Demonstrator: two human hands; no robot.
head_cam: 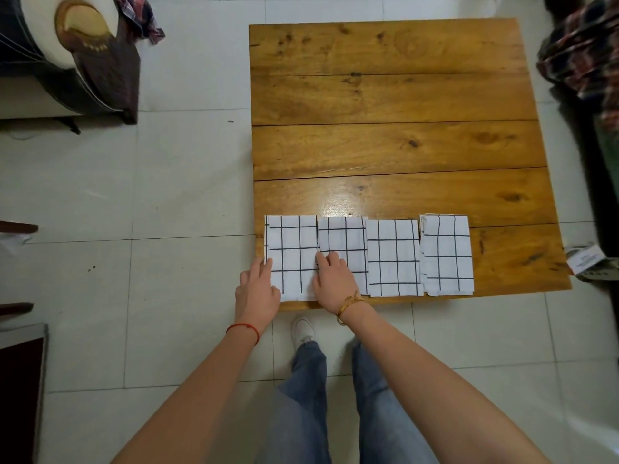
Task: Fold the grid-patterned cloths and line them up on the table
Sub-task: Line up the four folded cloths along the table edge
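Left hand: the left hand point(257, 289) is laid flat with fingers loosely spread at the near-left corner of the leftmost cloth point(292, 257); nothing is gripped, the edge is only pressed and steadied.

Right hand: the right hand point(331, 283) is rested palm-down, fingers together, over the seam where the leftmost cloth meets the second cloth point(341, 242); nothing is held in it either.

Step in hand: the last folded piece is judged to be in the course of being squared up against its neighbour, so the task looks close to finished.

How it is best done: light downward pressure should be kept so the folded layers are not fanned open; the cloth should be slid as one block rather than pushed from a single corner, which would skew it.

Near edges: the near edges of all four pieces lie close to the near edge of the table point(402, 152); the leftmost one should be matched to that line without being pushed over the rim.

Row: the third cloth point(393, 257) and the fourth cloth point(447, 254) are set to the right, side by side and touching or nearly so.

Far edges: a slight step is seen between the far edges, the third cloth sitting a little nearer; this could be evened out.

Far half of table: bare planks, with glare just beyond the row.
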